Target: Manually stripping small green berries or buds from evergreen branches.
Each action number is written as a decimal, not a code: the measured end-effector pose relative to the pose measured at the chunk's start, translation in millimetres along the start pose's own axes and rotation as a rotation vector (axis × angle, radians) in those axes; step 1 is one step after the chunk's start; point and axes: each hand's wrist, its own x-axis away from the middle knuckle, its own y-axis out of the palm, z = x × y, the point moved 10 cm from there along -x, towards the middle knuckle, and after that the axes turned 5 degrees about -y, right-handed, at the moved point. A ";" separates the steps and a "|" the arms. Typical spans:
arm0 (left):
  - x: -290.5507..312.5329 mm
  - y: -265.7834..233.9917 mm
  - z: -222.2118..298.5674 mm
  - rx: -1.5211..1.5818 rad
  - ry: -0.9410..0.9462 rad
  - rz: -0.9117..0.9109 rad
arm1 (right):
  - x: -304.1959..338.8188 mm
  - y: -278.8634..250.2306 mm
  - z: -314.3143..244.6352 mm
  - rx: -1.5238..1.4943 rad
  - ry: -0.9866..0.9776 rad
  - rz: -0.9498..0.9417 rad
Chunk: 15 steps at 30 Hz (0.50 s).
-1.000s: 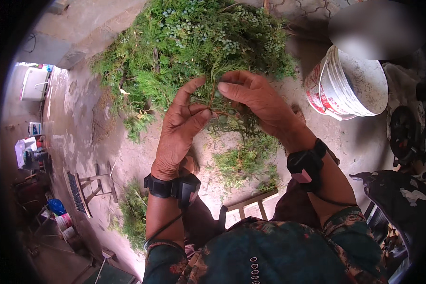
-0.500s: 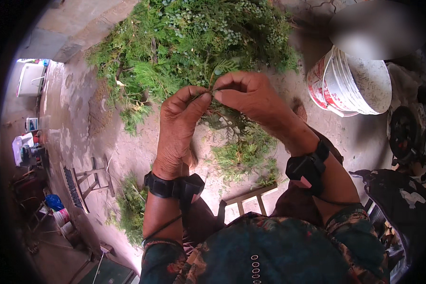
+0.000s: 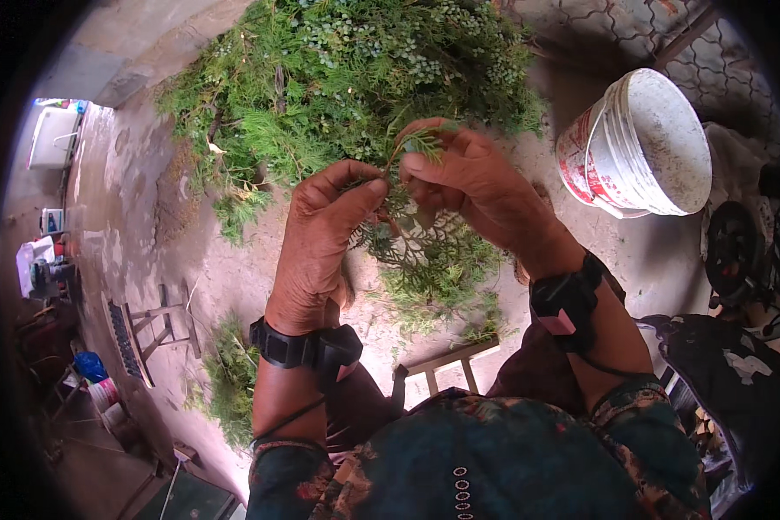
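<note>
Between my hands is a thin evergreen sprig (image 3: 423,141) with scaly green leaves. My left hand (image 3: 316,230) pinches its stem between thumb and forefinger. My right hand (image 3: 485,186) is closed at the sprig's upper part, thumb against forefinger, beside what looks like a small bluish-green berry. Part of the sprig hangs below the fingers; the exact grip of the right fingertips is partly hidden. Just beyond my hands lies a big heap of evergreen branches (image 3: 321,95), dotted with pale bluish-green berries. More loose cuttings (image 3: 438,290) lie on the floor under my hands.
A white and red bucket (image 3: 605,165) stands tilted in view at the right. Another bunch of greenery (image 3: 234,377) lies by my left forearm, near a small wooden frame (image 3: 160,325). Dark cloth (image 3: 719,355) drapes at the lower right.
My right hand has moved slightly right and turned, drawing apart from the left fingertips. The sprig's leafy tip now shows over the right fingers. A blurred patch over the bucket is gone.
</note>
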 end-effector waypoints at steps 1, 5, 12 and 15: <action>-1.6 0.6 -3.0 0.011 -0.018 -0.006 | -0.5 -2.9 0.4 0.002 0.001 0.004; -0.1 2.9 0.4 0.046 -0.018 0.028 | -3.4 -5.8 -8.7 0.139 -0.078 0.001; -3.1 -6.6 -14.0 0.082 -0.102 -0.032 | 2.7 -63.2 -46.6 -0.012 -0.246 0.285; -2.2 -7.1 -14.1 0.130 -0.113 -0.068 | 2.3 -63.0 -33.7 -0.202 -0.152 0.274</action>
